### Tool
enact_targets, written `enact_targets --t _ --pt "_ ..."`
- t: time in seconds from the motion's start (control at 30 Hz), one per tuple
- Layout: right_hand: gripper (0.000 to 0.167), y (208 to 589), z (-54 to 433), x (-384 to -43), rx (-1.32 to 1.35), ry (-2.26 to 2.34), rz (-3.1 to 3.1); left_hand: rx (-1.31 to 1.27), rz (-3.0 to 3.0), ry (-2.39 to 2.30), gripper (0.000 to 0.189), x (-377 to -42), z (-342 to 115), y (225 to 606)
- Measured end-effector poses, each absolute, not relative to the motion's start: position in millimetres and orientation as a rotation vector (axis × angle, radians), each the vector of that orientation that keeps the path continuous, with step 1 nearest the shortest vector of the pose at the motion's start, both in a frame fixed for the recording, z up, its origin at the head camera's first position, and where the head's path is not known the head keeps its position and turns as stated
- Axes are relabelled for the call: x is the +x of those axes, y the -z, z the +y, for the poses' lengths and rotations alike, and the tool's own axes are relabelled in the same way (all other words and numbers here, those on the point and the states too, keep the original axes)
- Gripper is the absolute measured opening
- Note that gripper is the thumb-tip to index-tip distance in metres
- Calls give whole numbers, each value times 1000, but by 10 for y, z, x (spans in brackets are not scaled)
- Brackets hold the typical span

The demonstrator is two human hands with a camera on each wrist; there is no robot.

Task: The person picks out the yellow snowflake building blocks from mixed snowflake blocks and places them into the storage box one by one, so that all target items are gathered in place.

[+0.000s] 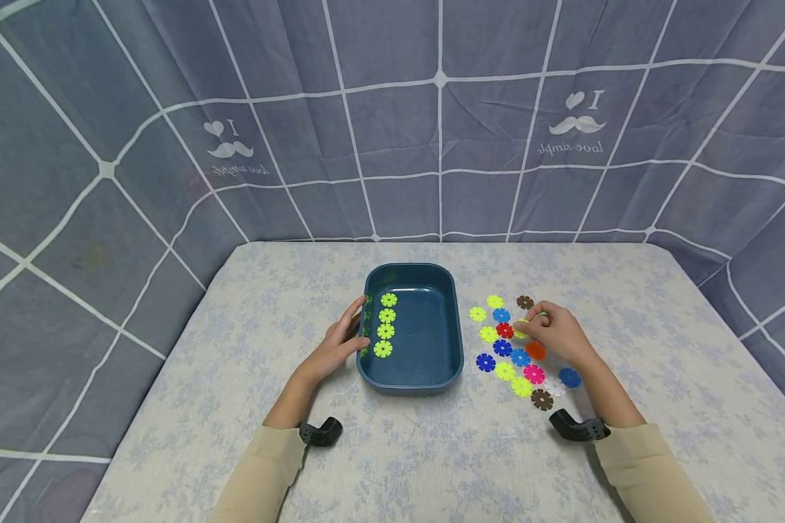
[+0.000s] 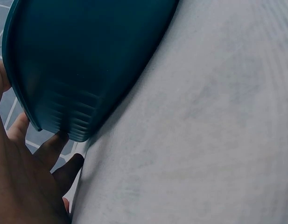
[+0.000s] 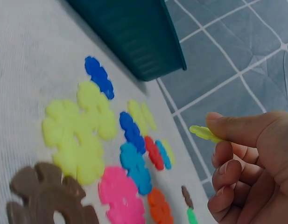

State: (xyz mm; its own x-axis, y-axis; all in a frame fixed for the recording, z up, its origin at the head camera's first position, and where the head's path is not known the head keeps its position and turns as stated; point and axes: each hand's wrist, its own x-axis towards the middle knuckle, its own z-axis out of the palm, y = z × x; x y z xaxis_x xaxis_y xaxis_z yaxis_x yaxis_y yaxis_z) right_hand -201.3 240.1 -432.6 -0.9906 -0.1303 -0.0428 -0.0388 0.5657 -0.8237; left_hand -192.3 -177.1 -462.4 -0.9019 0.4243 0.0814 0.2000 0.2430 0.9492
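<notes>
My right hand point(image 1: 554, 335) pinches a yellow-green notched plastic disc point(image 3: 205, 133) between thumb and forefinger, above a spread of similar discs; its other fingers curl in. These snowflake-shaped building discs include a red one point(image 1: 504, 330), a pink one point(image 1: 533, 374) and an orange one point(image 1: 535, 350). My left hand point(image 1: 332, 350) touches the left side of a dark teal plastic tub point(image 1: 425, 330), its fingers spread and fairly straight against the rim and outer wall. In the tub, several yellow-green discs point(image 1: 385, 331) lie in a column along the left.
Brown discs point(image 1: 542, 399), blue discs point(image 1: 486, 362), a white disc point(image 1: 554, 386) and more yellow-green ones lie right of the tub. A green disc point(image 3: 192, 216) is partly covered by my right hand in the head view. A pale patterned cloth point(image 1: 235, 349) covers the table; a grey-blue checked curtain point(image 1: 392, 131) hangs behind.
</notes>
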Motion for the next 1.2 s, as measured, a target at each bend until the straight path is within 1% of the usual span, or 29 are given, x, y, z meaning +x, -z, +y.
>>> enact_targets --t 0.23,0.4,0.7,0.83,0.97,1.2 --pt "38 4256 2321 -1974 -180 1449 2671 534 2338 -1701 74 -1921 -1773 4635" --pt "37 4212 2256 -1944 -216 1495 2642 540 2349 -1697 74 -1926 -1776 4647" --pt "34 4150 2103 -1948 -281 1543 2592 557 2334 -1692 74 -1904 -1763 4571" --pt "31 4136 2019 -1962 -301 1578 2559 535 2330 -1685 74 -1935 -1780 4644" --pt "27 4127 1951 -1977 -363 1624 2535 529 2329 -1687 74 -1933 -1781 4639" --pt "28 4109 1848 -1979 -399 1608 2546 574 2338 -1706 74 -1931 -1779 4649"
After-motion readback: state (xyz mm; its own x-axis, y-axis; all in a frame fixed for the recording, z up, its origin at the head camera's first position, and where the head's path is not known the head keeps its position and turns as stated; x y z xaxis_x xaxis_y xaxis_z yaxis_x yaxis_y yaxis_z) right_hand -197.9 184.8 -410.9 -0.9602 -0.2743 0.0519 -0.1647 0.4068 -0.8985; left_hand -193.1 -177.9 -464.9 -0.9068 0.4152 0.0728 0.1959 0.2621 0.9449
